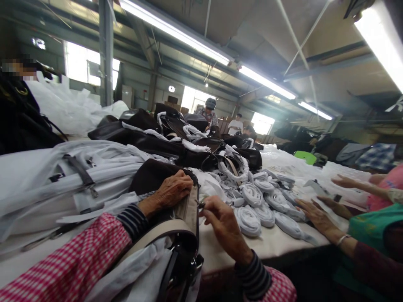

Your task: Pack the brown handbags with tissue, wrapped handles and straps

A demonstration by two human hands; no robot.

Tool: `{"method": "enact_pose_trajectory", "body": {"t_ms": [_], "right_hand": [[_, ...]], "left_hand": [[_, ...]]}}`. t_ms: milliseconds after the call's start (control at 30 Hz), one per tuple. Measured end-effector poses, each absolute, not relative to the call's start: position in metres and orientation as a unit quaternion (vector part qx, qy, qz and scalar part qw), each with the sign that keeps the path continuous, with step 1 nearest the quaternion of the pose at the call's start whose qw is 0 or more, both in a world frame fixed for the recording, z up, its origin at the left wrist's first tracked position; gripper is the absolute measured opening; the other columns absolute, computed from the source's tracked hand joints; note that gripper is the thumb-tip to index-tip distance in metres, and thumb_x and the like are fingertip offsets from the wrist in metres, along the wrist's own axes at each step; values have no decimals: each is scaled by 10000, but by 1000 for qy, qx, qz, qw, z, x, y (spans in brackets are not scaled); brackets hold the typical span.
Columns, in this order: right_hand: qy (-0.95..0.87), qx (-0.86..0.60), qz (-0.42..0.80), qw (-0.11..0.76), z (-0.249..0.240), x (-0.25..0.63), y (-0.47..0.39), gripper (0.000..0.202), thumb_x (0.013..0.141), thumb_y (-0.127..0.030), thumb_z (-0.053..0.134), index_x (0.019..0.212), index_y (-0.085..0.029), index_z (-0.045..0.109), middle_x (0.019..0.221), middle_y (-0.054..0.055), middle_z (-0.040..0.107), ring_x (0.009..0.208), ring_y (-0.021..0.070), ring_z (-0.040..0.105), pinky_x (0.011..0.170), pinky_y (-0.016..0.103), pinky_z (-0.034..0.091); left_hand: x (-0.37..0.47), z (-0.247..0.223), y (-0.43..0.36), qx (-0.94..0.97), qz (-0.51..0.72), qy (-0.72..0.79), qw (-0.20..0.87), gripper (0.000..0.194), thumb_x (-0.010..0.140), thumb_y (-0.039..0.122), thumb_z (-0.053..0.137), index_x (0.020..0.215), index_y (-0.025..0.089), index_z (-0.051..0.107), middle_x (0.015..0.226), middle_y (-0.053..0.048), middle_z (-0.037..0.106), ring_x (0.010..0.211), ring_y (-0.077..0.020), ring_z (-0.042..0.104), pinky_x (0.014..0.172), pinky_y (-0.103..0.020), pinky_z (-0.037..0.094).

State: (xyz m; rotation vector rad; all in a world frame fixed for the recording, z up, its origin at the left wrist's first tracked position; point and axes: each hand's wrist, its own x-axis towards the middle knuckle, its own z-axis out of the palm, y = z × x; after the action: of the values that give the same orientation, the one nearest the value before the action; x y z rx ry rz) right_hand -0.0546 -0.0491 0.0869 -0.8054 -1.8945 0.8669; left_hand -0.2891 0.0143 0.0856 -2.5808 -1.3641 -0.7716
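Observation:
A dark brown bag (pixel 147 178) with a beige strap (pixel 157 233) lies in front of me, its opening edge facing right. My left hand (pixel 174 188) rests on the bag's upper edge, fingers curled over it. Beside that edge, my right hand (pixel 222 222) is pinched on a small metal piece (pixel 200 204) at the bag's rim. White wrapping (pixel 135 268) covers parts near the strap. Rolled straps wrapped in white (pixel 252 195) lie just right of the bag.
More dark bags (pixel 189 147) are heaped at the back. White-wrapped bags (pixel 103 172) lie at left. Other people's hands (pixel 321 216) reach over the table (pixel 267 247) from the right. Two people stand beyond the heap.

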Motion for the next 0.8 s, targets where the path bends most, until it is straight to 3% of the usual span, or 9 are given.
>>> {"method": "enact_pose_trajectory", "body": {"t_ms": [133, 233, 367, 500, 667, 800], "right_hand": [[-822, -371, 244, 357, 60, -75, -39, 145, 832, -54, 516, 781, -189, 499, 802, -3, 535, 786, 157, 519, 721, 294, 373], [-847, -375, 201, 318, 54, -69, -39, 138, 848, -58, 474, 819, -192, 491, 833, 11, 539, 798, 169, 504, 729, 304, 356], [-873, -357, 155, 293, 60, -65, -37, 177, 766, -28, 486, 769, -198, 437, 815, 2, 510, 744, 151, 464, 677, 288, 308], [-839, -374, 256, 301, 66, -73, -32, 186, 685, -23, 527, 695, -193, 452, 719, -24, 534, 678, 126, 466, 629, 258, 318], [-752, -327, 473, 324, 71, -75, -21, 121, 688, -119, 608, 654, -173, 505, 826, 15, 663, 717, 130, 579, 644, 237, 424], [-719, -345, 481, 365, 70, -72, -8, 120, 705, -172, 640, 692, -181, 520, 677, -27, 588, 576, 110, 519, 554, 231, 379]], "left_hand": [[-290, 87, 12, -858, -251, -445, 54, 125, 943, 153, 598, 857, 234, 638, 988, 17, 677, 1057, -198, 516, 860, -273, 452], [-289, 88, 11, -858, -245, -449, 53, 137, 932, 146, 605, 824, 227, 630, 927, 5, 666, 1052, -211, 513, 814, -282, 437], [-285, 88, 10, -871, -220, -434, 66, 146, 939, 139, 589, 813, 209, 614, 927, -24, 669, 1059, -243, 491, 804, -341, 390], [-282, 86, 11, -883, -200, -418, 74, 142, 949, 143, 576, 828, 208, 610, 937, -26, 673, 1021, -245, 494, 809, -388, 336], [-282, 87, 14, -875, -204, -437, 47, 134, 897, 127, 605, 787, 203, 597, 893, -11, 658, 975, -225, 527, 807, -366, 339], [-285, 86, 16, -863, -220, -454, 16, 107, 872, 111, 590, 837, 208, 616, 901, -11, 633, 981, -212, 558, 824, -320, 388]]}}
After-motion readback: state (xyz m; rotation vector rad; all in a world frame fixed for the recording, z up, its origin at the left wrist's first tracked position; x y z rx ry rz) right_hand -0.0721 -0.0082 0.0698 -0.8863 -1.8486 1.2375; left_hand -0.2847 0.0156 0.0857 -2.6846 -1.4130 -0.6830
